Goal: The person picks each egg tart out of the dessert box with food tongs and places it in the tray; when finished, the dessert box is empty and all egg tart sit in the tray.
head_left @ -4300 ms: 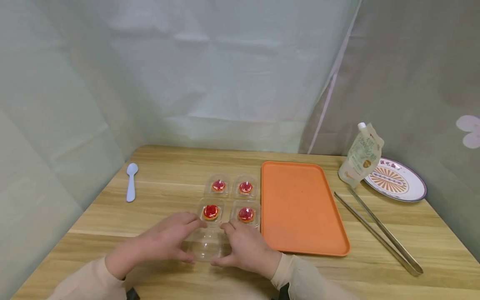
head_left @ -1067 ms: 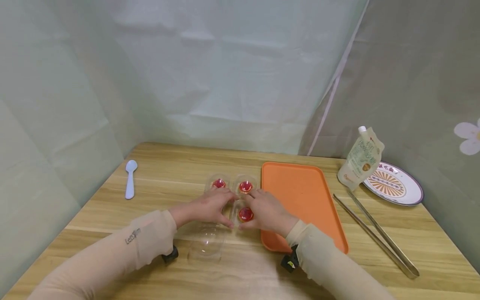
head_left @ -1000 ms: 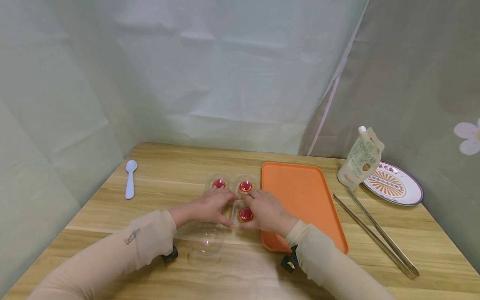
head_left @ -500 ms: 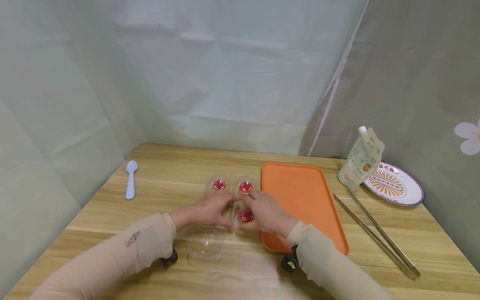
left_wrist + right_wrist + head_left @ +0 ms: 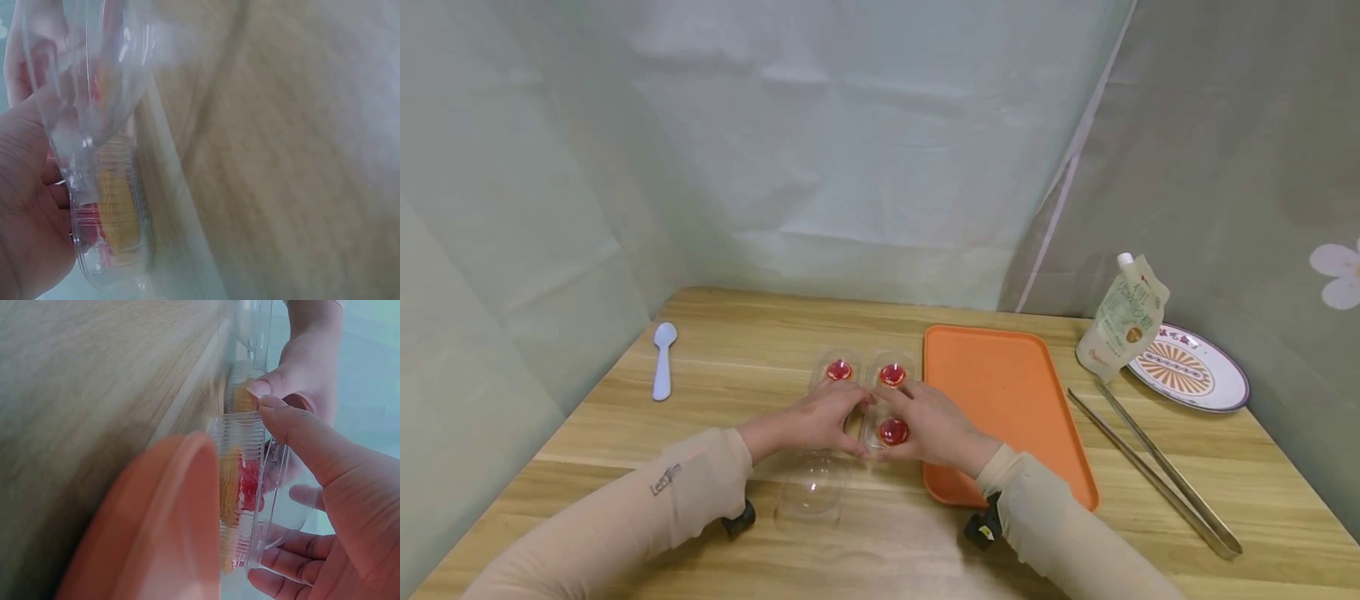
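Two rows of clear plastic boxes, each with a red-topped tart, stand on the table. In the head view my left hand (image 5: 808,418) arches over the front left box, hiding its tart, with fingers at its far side and thumb at its near side. The box's clear lid (image 5: 812,487) lies folded open toward me. My right hand (image 5: 936,423) spans the front right box (image 5: 247,434), its thumb at one end and fingertips at the other. The tart (image 5: 893,432) shows through its lid. Both hands' thumb tips and forefingers meet between the boxes. Behind them sit two back tarts (image 5: 838,370).
Against the right boxes lies an orange tray (image 5: 1000,392). Steel tongs (image 5: 1157,475) lie right of it. A spouted pouch (image 5: 1122,321) leans by a patterned plate (image 5: 1176,367) at the back right. A pale blue spoon (image 5: 662,362) rests at the left.
Over four seconds both hands moved forward from beside the open lid to the front boxes, and the left now covers the front left tart. In the last second they have stayed nearly still.
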`<control>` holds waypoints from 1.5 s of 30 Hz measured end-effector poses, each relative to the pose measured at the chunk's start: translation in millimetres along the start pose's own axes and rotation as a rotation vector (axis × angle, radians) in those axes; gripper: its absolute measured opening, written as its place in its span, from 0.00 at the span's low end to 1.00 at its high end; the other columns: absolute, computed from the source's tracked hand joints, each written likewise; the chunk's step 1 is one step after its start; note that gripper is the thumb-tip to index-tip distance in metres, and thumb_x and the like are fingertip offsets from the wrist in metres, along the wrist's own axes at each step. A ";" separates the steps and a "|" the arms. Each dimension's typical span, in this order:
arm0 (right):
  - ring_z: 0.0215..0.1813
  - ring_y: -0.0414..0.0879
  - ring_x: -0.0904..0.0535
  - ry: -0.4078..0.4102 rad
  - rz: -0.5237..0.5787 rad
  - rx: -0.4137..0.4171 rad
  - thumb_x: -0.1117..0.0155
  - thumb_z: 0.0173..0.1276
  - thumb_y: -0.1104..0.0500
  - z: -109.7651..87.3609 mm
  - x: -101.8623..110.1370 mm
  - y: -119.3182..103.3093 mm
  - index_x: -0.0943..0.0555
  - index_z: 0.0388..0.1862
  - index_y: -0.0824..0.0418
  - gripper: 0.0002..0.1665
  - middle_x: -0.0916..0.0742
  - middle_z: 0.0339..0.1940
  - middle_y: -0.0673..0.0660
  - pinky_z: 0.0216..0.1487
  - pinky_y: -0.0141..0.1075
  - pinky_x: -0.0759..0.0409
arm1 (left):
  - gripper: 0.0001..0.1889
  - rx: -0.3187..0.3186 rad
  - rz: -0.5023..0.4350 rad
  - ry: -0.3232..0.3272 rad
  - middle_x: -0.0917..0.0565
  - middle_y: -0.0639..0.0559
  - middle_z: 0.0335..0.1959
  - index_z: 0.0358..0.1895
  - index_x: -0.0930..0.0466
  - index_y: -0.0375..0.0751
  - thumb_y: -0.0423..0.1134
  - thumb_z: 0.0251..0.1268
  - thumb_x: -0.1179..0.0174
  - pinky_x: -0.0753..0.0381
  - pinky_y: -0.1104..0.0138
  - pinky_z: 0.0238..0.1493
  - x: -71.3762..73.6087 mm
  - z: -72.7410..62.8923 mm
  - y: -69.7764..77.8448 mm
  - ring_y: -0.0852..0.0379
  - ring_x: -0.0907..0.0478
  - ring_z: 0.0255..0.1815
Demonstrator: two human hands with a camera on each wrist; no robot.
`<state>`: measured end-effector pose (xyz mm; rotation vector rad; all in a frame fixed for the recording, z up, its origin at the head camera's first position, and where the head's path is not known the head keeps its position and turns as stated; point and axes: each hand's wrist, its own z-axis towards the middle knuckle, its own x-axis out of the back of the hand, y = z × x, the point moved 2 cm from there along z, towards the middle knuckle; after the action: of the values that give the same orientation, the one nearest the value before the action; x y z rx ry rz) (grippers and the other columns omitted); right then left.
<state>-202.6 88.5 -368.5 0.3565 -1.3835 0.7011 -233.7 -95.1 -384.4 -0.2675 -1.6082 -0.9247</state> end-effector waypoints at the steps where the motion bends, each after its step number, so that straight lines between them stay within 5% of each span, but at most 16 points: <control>1: 0.52 0.51 0.21 0.001 0.006 -0.002 0.26 0.49 0.35 -0.3 0.2 0.3 0.31 0.68 0.53 0.50 0.19 0.54 0.58 0.55 0.46 0.20 | 0.35 -0.003 0.002 0.004 0.19 0.53 0.48 0.53 0.24 0.41 0.58 0.41 0.26 0.32 0.54 0.61 0.2 -0.1 0.3 0.54 0.26 0.55; 9: 0.54 0.53 0.22 -0.029 0.042 -0.040 0.26 0.50 0.37 -2.3 3.8 2.4 0.34 0.70 0.50 0.50 0.23 0.60 0.61 0.50 0.47 0.18 | 0.37 -0.014 0.011 0.024 0.18 0.51 0.48 0.55 0.25 0.40 0.59 0.43 0.27 0.31 0.54 0.61 1.0 -2.0 -0.1 0.52 0.26 0.55; 17: 0.35 0.43 0.24 0.011 0.041 -0.029 0.26 0.52 0.41 -10.9 13.4 2.3 0.32 0.68 0.48 0.45 0.21 0.52 0.58 0.31 0.35 0.21 | 0.38 0.022 0.002 0.015 0.19 0.49 0.52 0.59 0.26 0.43 0.59 0.45 0.28 0.33 0.48 0.64 4.3 -5.6 1.7 0.49 0.27 0.58; 34: 0.56 0.52 0.21 0.189 0.117 -0.124 0.22 0.47 0.43 -37.4 30.3 10.6 0.31 0.67 0.54 0.49 0.22 0.60 0.56 0.54 0.47 0.19 | 0.37 0.010 0.038 0.083 0.21 0.51 0.57 0.61 0.26 0.46 0.57 0.47 0.28 0.39 0.47 0.71 18.2 -13.1 10.2 0.48 0.31 0.64; 45: 0.53 0.47 0.21 0.312 0.233 -0.131 0.18 0.44 0.49 -52.9 33.4 13.9 0.34 0.64 0.60 0.51 0.18 0.53 0.57 0.49 0.40 0.18 | 0.38 -0.051 0.095 0.208 0.21 0.51 0.54 0.61 0.26 0.46 0.55 0.44 0.26 0.33 0.49 0.65 25.0 -22.9 31.2 0.50 0.29 0.58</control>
<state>-169.9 139.5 -347.8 -0.0201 -1.1746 0.8142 -204.2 -98.1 -349.2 -0.2720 -1.3709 -0.8912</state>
